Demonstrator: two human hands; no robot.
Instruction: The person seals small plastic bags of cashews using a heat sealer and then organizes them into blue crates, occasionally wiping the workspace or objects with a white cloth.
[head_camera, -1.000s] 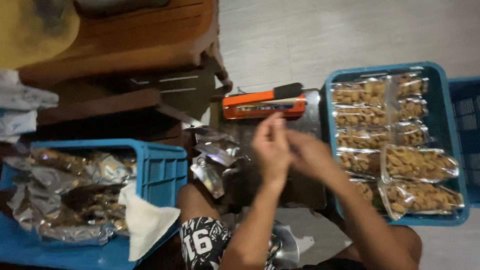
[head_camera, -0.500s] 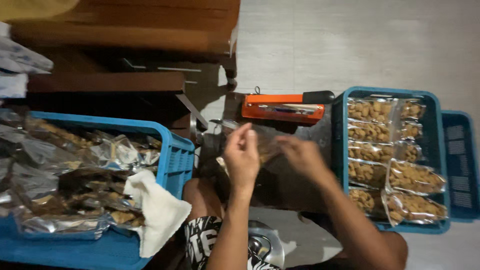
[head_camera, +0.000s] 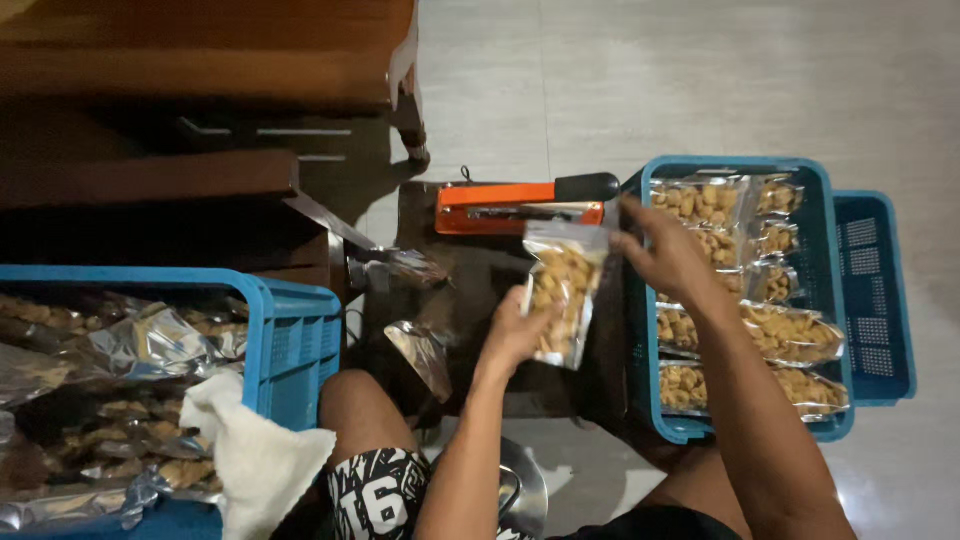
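Snack pouch: clear-fronted, filled with pale fried pieces, held upright just before the orange heat sealer
Left hand: fingers closed on the pouch's lower edge
Right hand: pinching its top corner
Blue crate: right side (filled pouches inside); another at left

The snack pouch is glossy clear plastic with a silvery foil back. The sealer has an orange painted metal body and a black plastic handle. The crates are matt blue plastic. The cloth is soft white fabric; the floor is smooth, polished tile.
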